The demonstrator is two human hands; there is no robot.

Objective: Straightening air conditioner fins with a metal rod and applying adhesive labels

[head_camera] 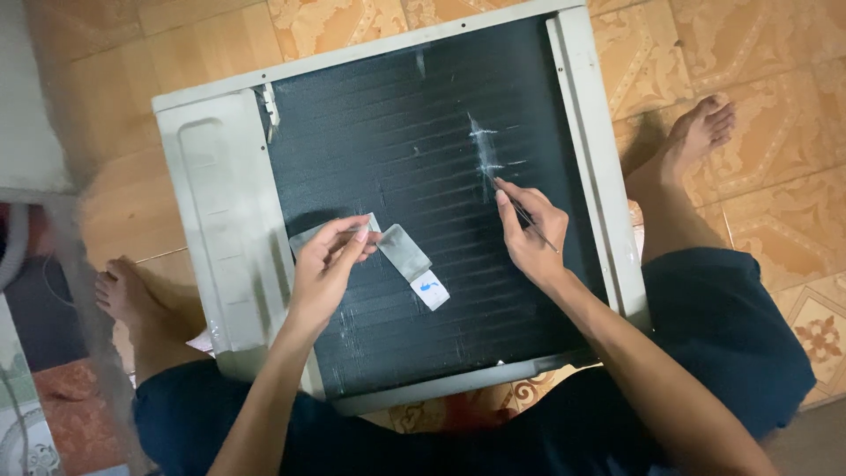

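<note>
Fingers of the left hand (328, 264) are pinched on a thin, bendable grey strip (401, 251) over the condenser coil (405, 159), whose fragile fins are probed by a slim tool (529, 220) gripped pen-fashion in the right hand (529, 234)

Left hand (328, 264) is curled, fingertips pinched together; right hand (527, 231) is closed in a pen-like grip, both forearms reaching forward.

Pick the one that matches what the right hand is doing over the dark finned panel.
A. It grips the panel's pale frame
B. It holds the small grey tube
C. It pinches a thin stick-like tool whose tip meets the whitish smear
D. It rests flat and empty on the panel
C: the right hand pinches a thin tool with its tip at the whitish smear on the finned panel; the left hand holds the grey tube.
</note>
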